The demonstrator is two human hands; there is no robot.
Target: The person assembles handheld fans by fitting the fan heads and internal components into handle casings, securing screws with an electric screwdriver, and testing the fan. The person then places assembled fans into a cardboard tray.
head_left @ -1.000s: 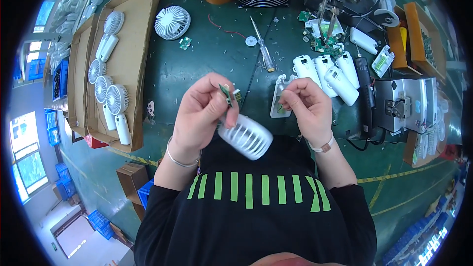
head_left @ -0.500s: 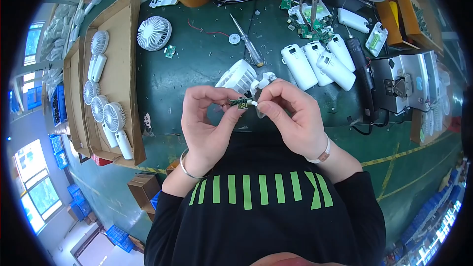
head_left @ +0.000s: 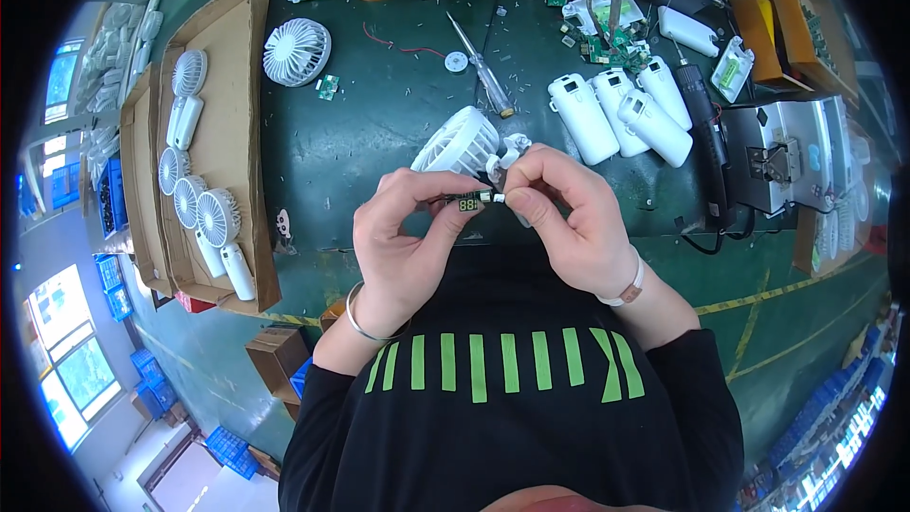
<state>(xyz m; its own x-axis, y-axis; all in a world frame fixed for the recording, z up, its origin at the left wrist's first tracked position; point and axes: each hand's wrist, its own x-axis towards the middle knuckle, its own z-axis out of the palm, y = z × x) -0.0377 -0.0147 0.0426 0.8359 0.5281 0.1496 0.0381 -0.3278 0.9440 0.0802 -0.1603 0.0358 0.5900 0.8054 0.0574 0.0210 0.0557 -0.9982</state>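
Observation:
My left hand (head_left: 403, 237) is closed, pinching a small circuit board (head_left: 468, 201) with a lit digit display. At the board's right end, my right hand (head_left: 567, 218) pinches a small white plug (head_left: 500, 197) between thumb and forefinger. Whether plug and board touch is too small to tell. Just beyond my fingers lies a white fan head (head_left: 459, 142), tilted on the bench. White plastic pieces (head_left: 512, 147) sit beside it, partly hidden by my right hand.
A screwdriver (head_left: 483, 71) and another fan head (head_left: 297, 51) lie farther back. Several white handle casings (head_left: 582, 118) stand right, near a black electric screwdriver (head_left: 700, 123). Finished-looking fans lie in a cardboard tray (head_left: 248, 85) at left. Loose boards (head_left: 616, 45) surround a soldering stand at the back.
My right hand has shifted slightly right, and more of the white plug shows between its fingertips and the board. My left hand keeps its pinch on the board. The whole view has shifted slightly.

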